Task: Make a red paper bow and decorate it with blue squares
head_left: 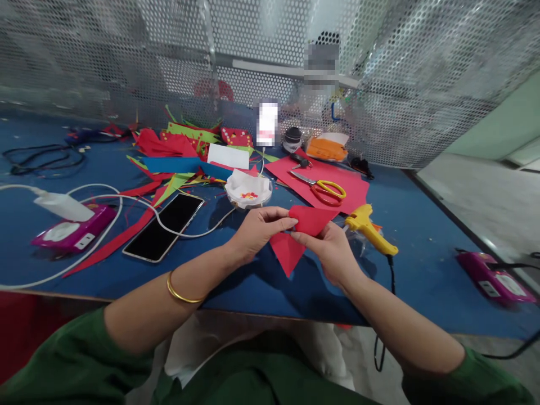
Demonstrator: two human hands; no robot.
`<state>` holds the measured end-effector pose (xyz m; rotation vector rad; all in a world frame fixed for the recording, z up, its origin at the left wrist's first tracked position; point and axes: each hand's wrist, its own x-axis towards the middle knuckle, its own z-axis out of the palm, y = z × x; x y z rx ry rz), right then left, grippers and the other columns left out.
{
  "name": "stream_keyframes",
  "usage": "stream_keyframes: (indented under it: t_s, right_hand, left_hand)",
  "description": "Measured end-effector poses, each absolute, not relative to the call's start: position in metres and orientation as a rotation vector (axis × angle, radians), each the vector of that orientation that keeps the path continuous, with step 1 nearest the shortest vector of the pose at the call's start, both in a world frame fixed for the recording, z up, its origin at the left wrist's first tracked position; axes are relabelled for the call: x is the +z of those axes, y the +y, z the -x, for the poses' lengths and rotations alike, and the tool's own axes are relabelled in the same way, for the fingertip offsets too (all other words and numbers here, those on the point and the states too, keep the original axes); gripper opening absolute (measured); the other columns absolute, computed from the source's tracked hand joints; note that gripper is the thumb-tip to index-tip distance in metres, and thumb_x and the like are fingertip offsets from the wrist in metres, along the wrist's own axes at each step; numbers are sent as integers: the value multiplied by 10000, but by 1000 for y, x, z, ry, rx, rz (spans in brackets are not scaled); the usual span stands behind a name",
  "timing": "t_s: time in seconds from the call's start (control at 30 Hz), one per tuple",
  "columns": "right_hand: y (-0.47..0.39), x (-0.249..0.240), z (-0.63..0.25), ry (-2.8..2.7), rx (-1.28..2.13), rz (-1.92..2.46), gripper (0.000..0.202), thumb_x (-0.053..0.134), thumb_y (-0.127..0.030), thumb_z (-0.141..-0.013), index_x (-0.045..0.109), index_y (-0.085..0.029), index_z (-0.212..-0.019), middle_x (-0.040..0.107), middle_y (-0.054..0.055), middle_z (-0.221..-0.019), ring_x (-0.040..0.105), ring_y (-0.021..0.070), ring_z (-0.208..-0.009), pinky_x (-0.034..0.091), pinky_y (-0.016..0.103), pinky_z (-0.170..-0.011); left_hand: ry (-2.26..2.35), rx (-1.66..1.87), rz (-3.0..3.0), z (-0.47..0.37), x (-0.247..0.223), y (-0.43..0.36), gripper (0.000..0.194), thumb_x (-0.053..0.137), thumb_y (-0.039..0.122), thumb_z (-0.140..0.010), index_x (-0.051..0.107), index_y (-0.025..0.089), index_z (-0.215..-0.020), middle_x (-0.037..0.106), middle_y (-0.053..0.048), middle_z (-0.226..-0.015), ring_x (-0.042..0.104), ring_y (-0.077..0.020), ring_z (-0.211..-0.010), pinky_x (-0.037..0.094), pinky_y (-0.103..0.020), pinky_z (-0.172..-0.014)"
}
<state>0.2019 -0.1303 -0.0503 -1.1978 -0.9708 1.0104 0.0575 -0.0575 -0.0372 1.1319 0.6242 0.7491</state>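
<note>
Both hands pinch one piece of red paper [310,219] above the front part of the blue table. Its folded top spreads to the right and a pointed flap hangs below. My left hand [264,228] grips the left edge between thumb and fingers. On the other side, my right hand [331,247] has its thumb on the front, with its fingers partly hidden behind the paper. A yellow hot glue gun [369,228] lies just right of my right hand. Behind the hands, scissors [323,188] with red and yellow handles rest on a red sheet [352,191].
A bowl [248,188] lined with white paper holds small coloured bits. At left lie a black phone [164,228], white cables and a purple power strip [76,230]; another purple strip [493,275] is at right. Coloured paper scraps [169,143] pile up near the perforated metal screen [169,50].
</note>
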Motion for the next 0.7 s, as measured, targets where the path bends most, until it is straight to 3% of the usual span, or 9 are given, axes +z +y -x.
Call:
stream_keyframes:
  t_s: [0.13,0.27,0.43,0.57,0.7]
  right_hand:
    - [-131,-47,-203,-997,1035,1206,412,846,-322,-675,745,-205,-1057,796,47,-1039,724,252,-970,550,421,-932]
    - [-133,-34,-213,-1000,819,1305,365,803,-377,-726,703,-213,-1035,751,9,-871,675,175,-751,548,326,-723]
    - [-136,-22,-224,-1229,676,1475,286,733,-349,-755,695,-170,-975,597,-45,-629,514,114,-560,411,271,-541]
    - [-136,-30,-219,-1215,622,1488,261,705,-353,-765,677,-168,-947,592,-44,-614,514,116,-547,405,274,-533]
    - [-135,-39,-211,-1217,481,1535,247,674,-366,-811,670,-182,-975,639,-25,-656,534,122,-555,430,280,-553]
  left_hand:
    - [663,750,-1117,-56,-35,-58,212,829,314,-679,700,146,-692,672,22,-653,564,-82,-592,445,-219,-617]
    - [692,745,-1150,-54,-33,-58,170,785,280,-737,690,141,-713,697,5,-673,590,-87,-589,447,-212,-598]
    - [763,683,-1210,-54,-31,-59,37,704,173,-803,692,140,-794,711,-6,-674,619,-93,-590,470,-217,-613]
    - [872,701,-1250,-56,-31,-60,279,764,179,-764,677,156,-1028,731,-4,-685,646,-124,-596,490,-239,-606]
    - [886,739,-1337,-56,-33,-60,249,803,169,-697,688,148,-917,752,-24,-755,675,-142,-662,520,-260,-662]
